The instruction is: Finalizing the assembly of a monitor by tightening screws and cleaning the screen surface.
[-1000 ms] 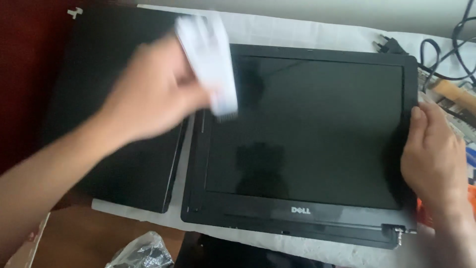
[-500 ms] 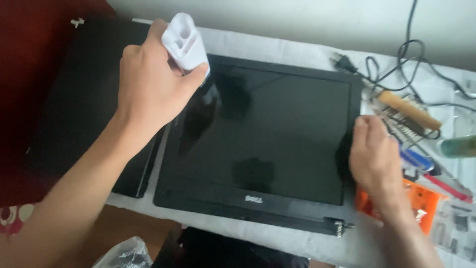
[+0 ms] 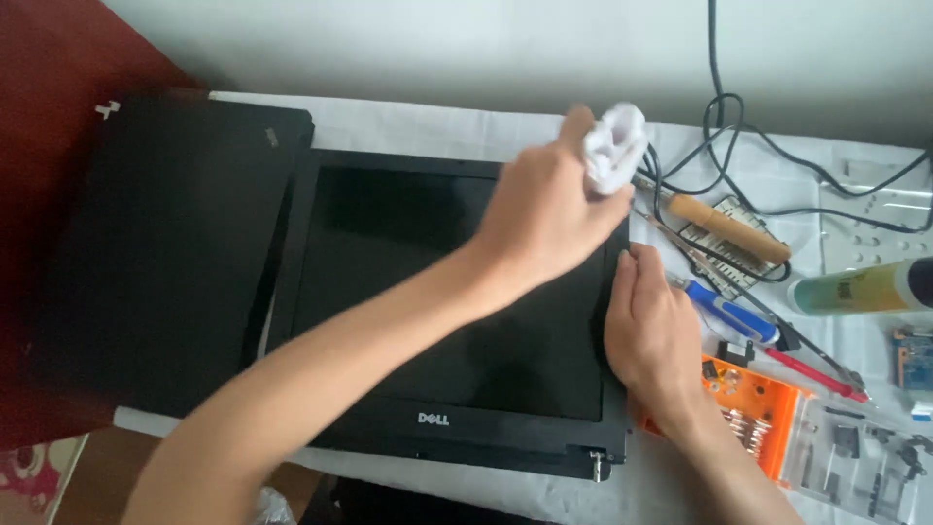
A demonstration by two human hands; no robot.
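2 bare hands are on the job, both at the laptop screen panel (image 3: 447,321), which lies flat and face up on the white-covered table (image 3: 437,122). The left hand (image 3: 549,209) reaches across the dark glass to the panel's upper right corner, fingers curled tight around a crumpled white wipe (image 3: 614,146), which looks like tissue, though the blur makes that hard to call. The right hand (image 3: 653,326) lies palm down on the panel's right edge, fingers flat and loosely spread, gripping nothing. Left of the panel, touching its frame, lies a closed black laptop (image 3: 170,253). Right of the panel: a wooden-handled tool (image 3: 727,228), a blue screwdriver (image 3: 729,311) just beside the right hand, an orange parts box (image 3: 763,413) and black cables (image 3: 739,126).
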